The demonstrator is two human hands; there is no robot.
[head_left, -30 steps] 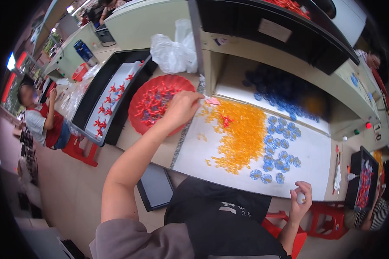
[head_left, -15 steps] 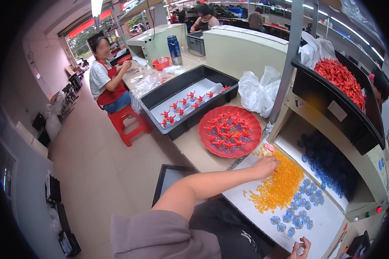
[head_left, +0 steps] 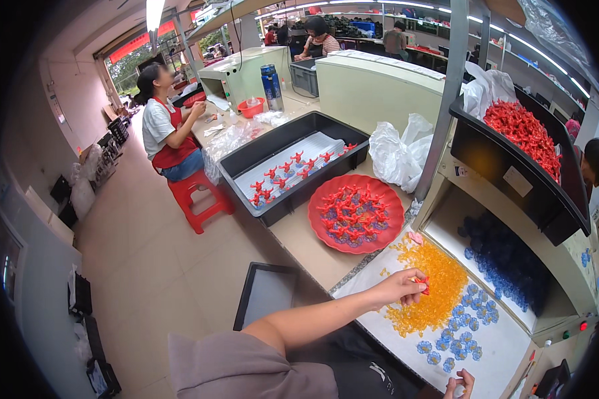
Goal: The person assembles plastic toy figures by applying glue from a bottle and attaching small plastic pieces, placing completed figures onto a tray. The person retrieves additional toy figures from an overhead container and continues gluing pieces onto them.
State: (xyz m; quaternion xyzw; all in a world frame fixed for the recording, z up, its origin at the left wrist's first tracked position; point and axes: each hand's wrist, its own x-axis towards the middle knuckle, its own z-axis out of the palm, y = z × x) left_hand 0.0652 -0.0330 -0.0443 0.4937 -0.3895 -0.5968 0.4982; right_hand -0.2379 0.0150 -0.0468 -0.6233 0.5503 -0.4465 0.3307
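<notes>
My left hand (head_left: 400, 287) is closed on a small red plastic figure (head_left: 424, 284), held just above a heap of amber plastic pieces (head_left: 439, 272). My right hand (head_left: 460, 384) shows only in part at the lower edge, its fingers curled round something pale that I cannot make out. Just beyond it, blue translucent flower-shaped pieces (head_left: 455, 342) lie scattered on the white work surface (head_left: 389, 342). Farther off, a scalloped red plate (head_left: 318, 203) bears many red figures on bluish bases.
Several red figures stand in a black tray (head_left: 273, 211) behind the plate. A black bin (head_left: 512, 183) of red parts sits raised at right, above a compartment with dark blue pieces (head_left: 506, 266). A metal post (head_left: 444, 100) rises beside a plastic bag (head_left: 398, 151). A co-worker (head_left: 170, 126) sits at left.
My left hand has lifted off the amber heap and come nearer to me, and the red figure now shows in its fingers. The right hand stays near the lower edge.
</notes>
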